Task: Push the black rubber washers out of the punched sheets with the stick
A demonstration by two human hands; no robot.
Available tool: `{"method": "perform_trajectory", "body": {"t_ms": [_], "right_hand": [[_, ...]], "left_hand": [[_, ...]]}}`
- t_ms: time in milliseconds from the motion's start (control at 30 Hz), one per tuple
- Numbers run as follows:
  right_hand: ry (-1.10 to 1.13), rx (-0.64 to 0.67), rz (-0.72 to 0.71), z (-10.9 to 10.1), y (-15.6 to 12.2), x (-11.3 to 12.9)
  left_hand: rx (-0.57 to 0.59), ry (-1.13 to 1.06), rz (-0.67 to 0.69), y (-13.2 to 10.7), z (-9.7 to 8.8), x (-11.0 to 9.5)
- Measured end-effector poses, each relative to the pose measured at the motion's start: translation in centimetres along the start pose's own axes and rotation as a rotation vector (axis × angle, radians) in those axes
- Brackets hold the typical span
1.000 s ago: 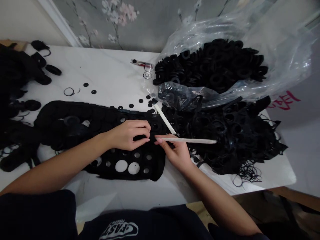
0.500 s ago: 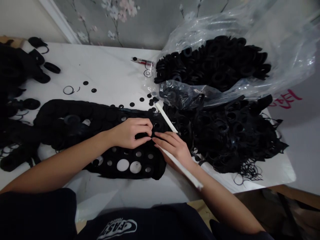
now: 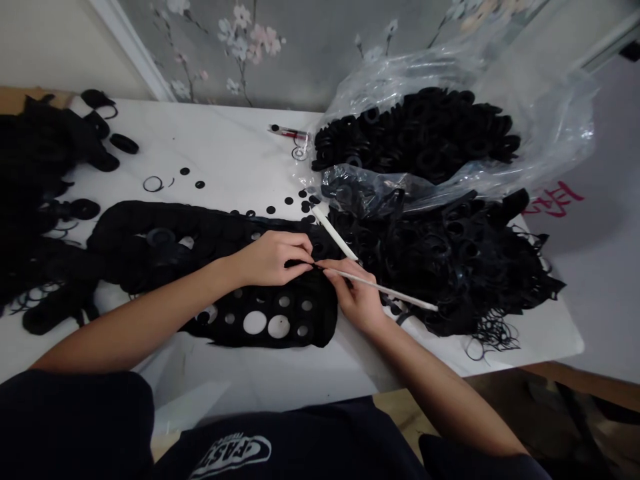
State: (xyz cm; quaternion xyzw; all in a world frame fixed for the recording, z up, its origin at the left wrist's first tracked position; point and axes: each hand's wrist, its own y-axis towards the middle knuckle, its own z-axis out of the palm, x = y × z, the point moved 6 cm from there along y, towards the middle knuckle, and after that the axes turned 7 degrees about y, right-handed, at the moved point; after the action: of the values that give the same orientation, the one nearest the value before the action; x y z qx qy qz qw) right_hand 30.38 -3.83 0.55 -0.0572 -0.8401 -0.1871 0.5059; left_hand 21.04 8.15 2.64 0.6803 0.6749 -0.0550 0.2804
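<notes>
Fingertips of my left hand (image 3: 273,259) are pinched together above a black sheet with round holes (image 3: 320,327). What small dark thing they grip, if anything, I cannot make out. My right hand (image 3: 359,300) is closed round a thin white stick (image 3: 407,295), whose far end points right and slightly toward me. Its near end meets the left fingertips at a small dark spot. A second white strip (image 3: 334,232) lies slanted just beyond my right hand, between the sheet and a heap of black punched scrap (image 3: 450,260).
A clear plastic bag (image 3: 545,133) full of black rings (image 3: 425,127) lies at the back right. More black pieces (image 3: 35,160) are piled at the left. Several small black discs (image 3: 289,201) and a pen-like red item (image 3: 287,131) lie on the white table (image 3: 225,153).
The white stick in my right hand has swung from pointing steeply toward me to lying flatter, pointing right. My right hand has turned with it. The left fingertips stay pinched; the whole view has shifted slightly.
</notes>
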Motion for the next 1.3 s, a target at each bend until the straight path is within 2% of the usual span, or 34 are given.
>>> {"method": "perform_trajectory", "body": {"t_ms": [100,267,400,533,633,733,833,967,1067,1300], "right_hand": [[0.013,-0.021,0.036,0.0,0.0,-0.2],[0.104,-0.029,0.062,-0.1,-0.1,-0.5],[0.174,-0.191,0.139,-1.6,-0.7,-0.9],[0.248,-0.306,0.193,-2.7,-1.5,-1.1],[0.292,-0.294,0.216,-2.6,-1.5,-1.1],[0.18,-0.217,0.155,-1.9,-0.9,-0.5],[-0.023,-0.123,0.08,-0.8,-0.4,-0.2],[-0.139,-0.086,0.103,0.1,0.0,-0.5],[-0.104,-0.091,0.15,0.1,0.2,-0.8],[-0.061,-0.085,0.211,-0.3,0.6,-1.2]], "left_hand": [[0.038,0.126,0.019,0.4,0.2,-0.5],[0.168,0.363,0.116,0.6,0.9,-1.8],[0.198,0.449,0.158,0.5,0.9,-2.4],[0.242,0.542,0.277,0.4,1.0,-3.0],[0.298,0.589,0.369,0.4,1.4,-3.1],[0.324,0.589,0.412,0.5,1.8,-2.9],[0.342,0.558,0.42,0.5,2.4,-2.3],[0.37,0.445,0.357,0.7,2.8,-1.4],[0.366,0.433,0.349,1.1,2.9,-1.4],[0.268,0.48,0.454,1.6,3.1,-1.8]]}}
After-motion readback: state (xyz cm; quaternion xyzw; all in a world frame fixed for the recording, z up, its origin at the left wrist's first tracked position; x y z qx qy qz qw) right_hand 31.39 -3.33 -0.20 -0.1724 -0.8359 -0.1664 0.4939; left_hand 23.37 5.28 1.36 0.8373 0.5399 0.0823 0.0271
